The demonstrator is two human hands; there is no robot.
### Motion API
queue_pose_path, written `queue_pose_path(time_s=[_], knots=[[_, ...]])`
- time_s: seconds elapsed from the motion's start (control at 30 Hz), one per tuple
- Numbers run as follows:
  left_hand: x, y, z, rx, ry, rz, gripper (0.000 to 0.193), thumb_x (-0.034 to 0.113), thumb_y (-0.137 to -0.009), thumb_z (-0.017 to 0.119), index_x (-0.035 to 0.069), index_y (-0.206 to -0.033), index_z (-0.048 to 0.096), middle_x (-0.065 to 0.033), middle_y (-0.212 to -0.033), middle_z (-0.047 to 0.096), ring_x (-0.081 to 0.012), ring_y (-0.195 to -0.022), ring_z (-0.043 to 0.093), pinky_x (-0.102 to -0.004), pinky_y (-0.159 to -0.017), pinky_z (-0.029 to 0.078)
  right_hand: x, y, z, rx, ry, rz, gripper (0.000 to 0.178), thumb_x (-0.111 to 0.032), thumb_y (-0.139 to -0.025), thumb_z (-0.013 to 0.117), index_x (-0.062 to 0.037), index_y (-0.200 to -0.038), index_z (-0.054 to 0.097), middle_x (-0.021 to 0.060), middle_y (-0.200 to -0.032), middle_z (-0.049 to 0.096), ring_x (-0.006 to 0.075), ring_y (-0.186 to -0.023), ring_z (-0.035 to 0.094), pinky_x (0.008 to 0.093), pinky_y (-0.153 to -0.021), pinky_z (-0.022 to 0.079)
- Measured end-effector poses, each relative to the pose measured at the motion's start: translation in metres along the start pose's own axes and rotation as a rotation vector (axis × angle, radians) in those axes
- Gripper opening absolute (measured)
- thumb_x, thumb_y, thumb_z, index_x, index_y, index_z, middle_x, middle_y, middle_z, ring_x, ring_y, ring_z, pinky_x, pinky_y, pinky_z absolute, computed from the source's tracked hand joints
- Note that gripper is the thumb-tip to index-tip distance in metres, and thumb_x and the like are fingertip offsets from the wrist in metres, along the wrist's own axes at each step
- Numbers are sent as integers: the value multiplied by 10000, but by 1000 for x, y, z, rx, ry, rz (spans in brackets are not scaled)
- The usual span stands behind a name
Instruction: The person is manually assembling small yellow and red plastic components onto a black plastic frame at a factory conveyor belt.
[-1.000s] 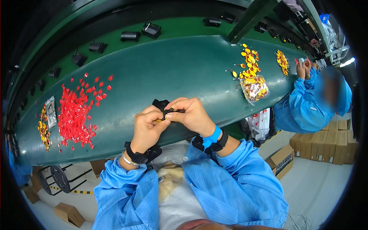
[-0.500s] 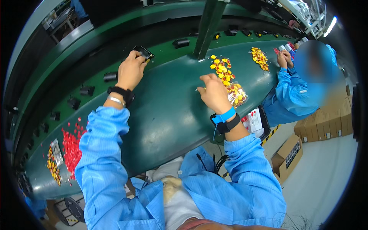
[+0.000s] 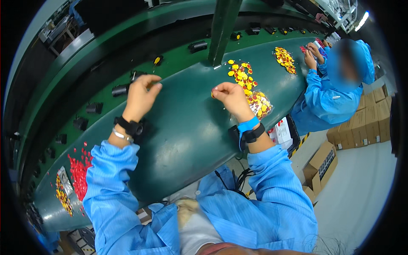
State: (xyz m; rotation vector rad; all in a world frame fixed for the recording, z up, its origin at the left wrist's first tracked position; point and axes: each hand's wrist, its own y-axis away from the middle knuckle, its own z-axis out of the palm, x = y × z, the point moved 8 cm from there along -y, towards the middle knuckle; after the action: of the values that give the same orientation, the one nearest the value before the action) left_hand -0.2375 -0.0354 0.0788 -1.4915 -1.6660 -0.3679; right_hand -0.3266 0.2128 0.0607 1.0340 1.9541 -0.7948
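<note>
Left grip [image 3: 140, 97] has drawn back, parted, while right grip [image 3: 233, 98] pinches a reddish piece [image 3: 213, 93] between its fingertips [image 3: 219, 94]

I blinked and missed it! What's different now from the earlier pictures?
The left hand swung forward and left and let go of a black part, which seems to be on the green belt now. The right hand moved right and now pinches a small reddish piece. The red pile and the clear bag stayed on the table.
</note>
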Motion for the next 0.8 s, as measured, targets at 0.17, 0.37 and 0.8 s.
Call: queue_pose_path(time_s=[0.17,0.37,0.8], knots=[[36,87,23,-245,583,-328,233,103,-855,628,-5,-1060,607,-64,-892,666,-111,-721,635,-218,-596,479,-29,39,65,-243,-1153,282,81,-63,-854,619,-17,-920,620,49,-838,639,73,-593,498,221,-494,377],[64,150,-4,-41,713,-319,193,101,-844,655,-26,-988,634,-43,-825,651,-75,-687,600,-201,-560,471,-79,100,115,-376,-1188,244,144,-74,-868,604,-7,-995,592,60,-866,636,103,-656,571,231,-568,471],[139,210,-36,41,-437,321,154,48,-721,683,67,-872,667,-72,-731,610,-253,-635,603,-318,-544,485,-94,161,112,-760,-668,260,182,-227,-866,627,-49,-830,635,-5,-695,611,53,-631,538,175,-528,406]])
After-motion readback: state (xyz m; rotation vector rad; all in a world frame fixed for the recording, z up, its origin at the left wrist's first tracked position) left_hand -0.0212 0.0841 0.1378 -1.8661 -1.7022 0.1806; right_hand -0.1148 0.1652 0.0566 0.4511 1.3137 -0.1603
